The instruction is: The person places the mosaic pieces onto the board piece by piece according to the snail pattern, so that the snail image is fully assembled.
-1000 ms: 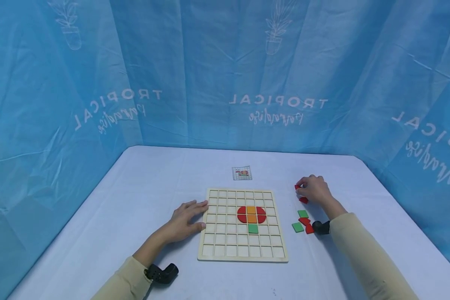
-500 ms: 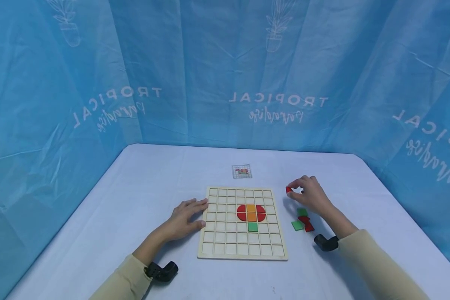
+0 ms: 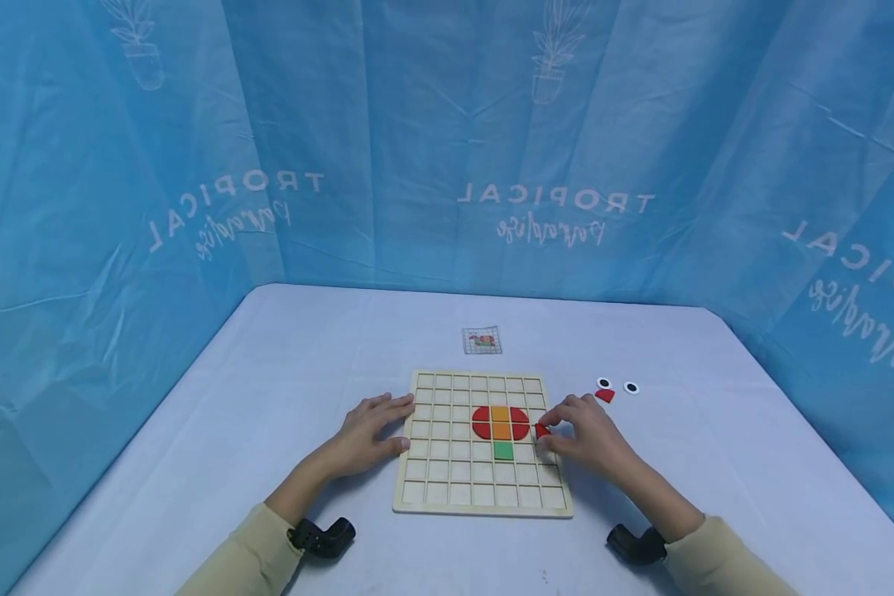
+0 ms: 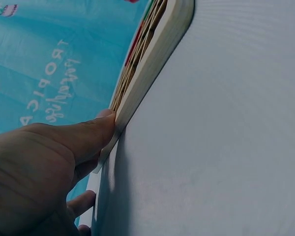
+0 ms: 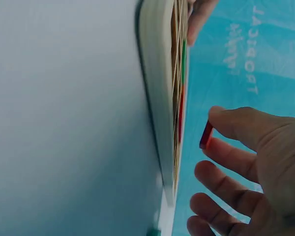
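Note:
My right hand [image 3: 592, 434] pinches a red quarter-round tile [image 3: 541, 430] between thumb and forefinger at the right side of the wooden grid board [image 3: 447, 473]. In the right wrist view the tile [image 5: 206, 134] shows edge-on between the fingertips. My left hand [image 3: 368, 434] rests at the board's left edge, fingers extended, thumb against the rim in the left wrist view. Set in the board are red rounded tiles [image 3: 480, 423] on either side of two orange squares [image 3: 500, 422]. One green square [image 3: 502, 450] sits just below them.
Two round eye pieces [image 3: 631, 387] and a red tile [image 3: 605, 396] lie on the white table [image 3: 328, 331] beyond my right hand. A small picture card [image 3: 482, 340] lies behind the board. Blue curtains [image 3: 432, 124] enclose the table.
My right hand has carried the red tile left and toward me, from beside the board to over its right part. The eye pieces came into sight. My left hand stays in place.

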Demonstrator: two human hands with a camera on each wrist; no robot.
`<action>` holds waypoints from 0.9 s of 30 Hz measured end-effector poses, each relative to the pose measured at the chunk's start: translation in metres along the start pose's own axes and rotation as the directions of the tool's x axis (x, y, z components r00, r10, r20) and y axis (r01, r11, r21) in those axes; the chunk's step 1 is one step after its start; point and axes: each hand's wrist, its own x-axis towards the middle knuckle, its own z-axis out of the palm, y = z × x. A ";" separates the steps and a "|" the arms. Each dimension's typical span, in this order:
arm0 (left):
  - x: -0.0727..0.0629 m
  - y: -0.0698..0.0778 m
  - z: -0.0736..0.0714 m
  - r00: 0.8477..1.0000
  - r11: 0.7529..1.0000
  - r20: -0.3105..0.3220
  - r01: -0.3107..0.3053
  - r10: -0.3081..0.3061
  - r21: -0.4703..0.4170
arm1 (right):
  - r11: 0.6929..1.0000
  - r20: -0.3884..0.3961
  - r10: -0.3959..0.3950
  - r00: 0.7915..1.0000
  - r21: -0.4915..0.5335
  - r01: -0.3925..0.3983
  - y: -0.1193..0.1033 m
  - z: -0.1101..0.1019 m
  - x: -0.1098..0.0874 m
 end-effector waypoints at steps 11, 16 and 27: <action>0.001 -0.003 0.001 1.000 1.000 0.002 -0.026 0.026 0.000 | 0.995 0.026 -0.072 0.997 -0.072 0.074 -0.019 0.017 -0.008; 0.000 -0.003 0.001 1.000 1.000 0.004 -0.020 0.020 -0.004 | 0.989 0.026 -0.088 0.996 -0.116 0.090 -0.021 0.022 -0.007; 0.000 -0.001 0.000 1.000 1.000 0.002 0.013 -0.013 -0.001 | 0.980 0.017 -0.113 0.993 -0.164 0.115 -0.021 0.022 -0.009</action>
